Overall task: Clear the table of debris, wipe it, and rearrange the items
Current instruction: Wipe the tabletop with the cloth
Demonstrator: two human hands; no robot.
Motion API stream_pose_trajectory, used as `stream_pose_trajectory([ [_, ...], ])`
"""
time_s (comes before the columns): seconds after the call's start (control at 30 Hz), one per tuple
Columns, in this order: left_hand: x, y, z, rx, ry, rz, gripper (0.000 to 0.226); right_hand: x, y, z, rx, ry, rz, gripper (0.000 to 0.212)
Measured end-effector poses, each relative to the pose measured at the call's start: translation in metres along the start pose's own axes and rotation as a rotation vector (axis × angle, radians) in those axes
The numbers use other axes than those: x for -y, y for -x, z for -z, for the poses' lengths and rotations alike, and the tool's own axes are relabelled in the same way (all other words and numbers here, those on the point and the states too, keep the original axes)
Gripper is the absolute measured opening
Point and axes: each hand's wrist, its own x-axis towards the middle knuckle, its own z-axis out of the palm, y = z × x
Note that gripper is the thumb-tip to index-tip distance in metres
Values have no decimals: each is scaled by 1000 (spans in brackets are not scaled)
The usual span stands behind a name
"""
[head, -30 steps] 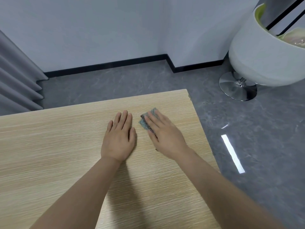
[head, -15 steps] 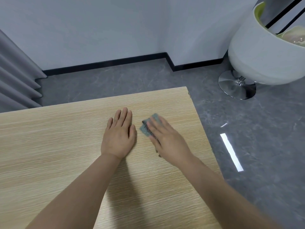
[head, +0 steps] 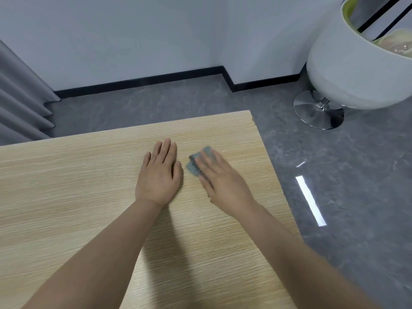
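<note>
A small grey-blue cloth (head: 201, 161) is pressed flat under the straight fingers of the right hand (head: 220, 179), near the table's (head: 66, 186) far right corner. The left hand (head: 159, 175) is laid open just beside it. The cloth could be swept off the right edge onto the grey floor (head: 356, 197), where a white swivel chair (head: 347, 70) is seen.

Matt wood-grain table (head: 89, 197), woven cloth (head: 194, 166), glossy stone-look floor (head: 356, 186).
</note>
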Motion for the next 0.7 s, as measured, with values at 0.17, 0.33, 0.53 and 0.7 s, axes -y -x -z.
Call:
stream_pose_trajectory([
  [0.17, 0, 1, 0, 18, -4, 3, 53, -50, -6, 18, -32, -96, -187, 49],
  [0.33, 1, 1, 0, 17, -1, -1, 53, -57, -8, 21, -141, -3, -496, 48],
  [0.53, 0, 3, 2, -5, 40, -15, 52, 7, 26, -3, 28, -23, 33, 51],
  [0.7, 3, 8, 7, 30, 75, -53, 50, -48, 26, 28, -25, -61, -296, 48],
])
